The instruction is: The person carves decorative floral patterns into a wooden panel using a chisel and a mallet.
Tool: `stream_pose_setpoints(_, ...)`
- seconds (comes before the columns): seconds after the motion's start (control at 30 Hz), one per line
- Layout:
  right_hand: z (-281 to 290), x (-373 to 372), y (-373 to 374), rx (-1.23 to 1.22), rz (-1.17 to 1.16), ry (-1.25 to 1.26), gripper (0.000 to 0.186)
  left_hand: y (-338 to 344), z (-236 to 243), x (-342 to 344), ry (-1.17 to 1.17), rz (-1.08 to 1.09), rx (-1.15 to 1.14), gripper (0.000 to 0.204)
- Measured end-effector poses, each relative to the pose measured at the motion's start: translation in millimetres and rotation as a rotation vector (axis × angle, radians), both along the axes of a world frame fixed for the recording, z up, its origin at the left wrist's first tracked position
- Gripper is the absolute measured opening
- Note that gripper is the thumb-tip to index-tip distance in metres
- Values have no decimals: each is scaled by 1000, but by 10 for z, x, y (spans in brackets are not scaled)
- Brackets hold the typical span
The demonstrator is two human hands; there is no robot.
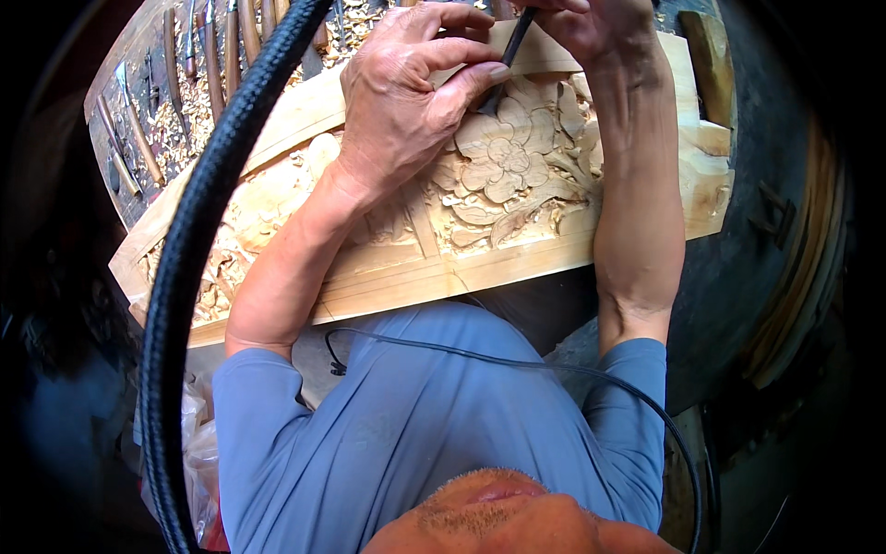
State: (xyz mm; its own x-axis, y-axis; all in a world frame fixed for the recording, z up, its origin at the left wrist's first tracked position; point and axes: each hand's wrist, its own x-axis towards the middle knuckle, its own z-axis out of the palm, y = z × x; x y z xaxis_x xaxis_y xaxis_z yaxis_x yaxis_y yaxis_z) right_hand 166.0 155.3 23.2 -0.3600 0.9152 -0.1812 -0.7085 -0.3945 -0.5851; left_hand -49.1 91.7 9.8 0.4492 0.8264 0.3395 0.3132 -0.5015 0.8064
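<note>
A carving chisel [518, 39] with a dark metal shaft slants down to a pale wooden panel [526, 262]. Its broad cutting end meets the edge of a carved flower [503, 162] with layered petals. My left hand [397, 92] steadies the shaft low down, thumb tip against it and fingers curled on its far side. Higher up, at the top edge of the picture, my right hand [591, 32] is closed around the chisel's upper part. That grip and the handle are partly cut off. My left forearm crosses the panel's other carved section, hiding some of it.
Several wooden-handled carving tools [212, 65] lie among wood shavings [189, 115] on the dark worktable [111, 69] at the far left. A wooden block [707, 65] rests at the far right. A thick braided black cable [198, 203] crosses the left side; a thin black cord [443, 349] runs over my shirt.
</note>
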Motion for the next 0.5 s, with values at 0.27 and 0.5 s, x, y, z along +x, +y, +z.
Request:
stream_pose_setpoints(0.27, 85, 68, -271, 6, -194, -17, 67, -50, 25, 36, -46, -1, -79, 22)
stream_pose_setpoints(0.5, 533, 4, -594, 247, -742, 71, 55, 21, -55, 13, -109, 114, 92, 14)
